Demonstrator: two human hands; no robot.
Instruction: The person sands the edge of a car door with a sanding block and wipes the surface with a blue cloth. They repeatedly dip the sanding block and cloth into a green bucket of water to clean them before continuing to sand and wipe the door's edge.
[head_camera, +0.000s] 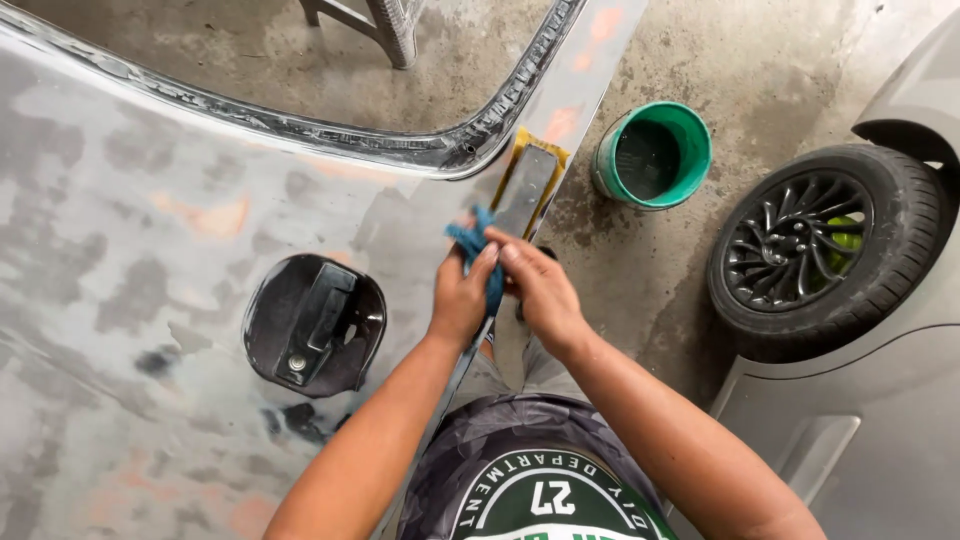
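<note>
Sanded car door panel (150, 250) is sloping away under the sanding block (524, 190), which is lying unheld on the panel's edge, long axis pointing up toward the green bucket (652, 155), so risking sliding off, while left hand (462, 300) and right hand (540, 290) are both pinching the blue cloth (468, 238).

Blue cloth (478, 255) mostly hidden — hands (505, 290) cover it.
</note>
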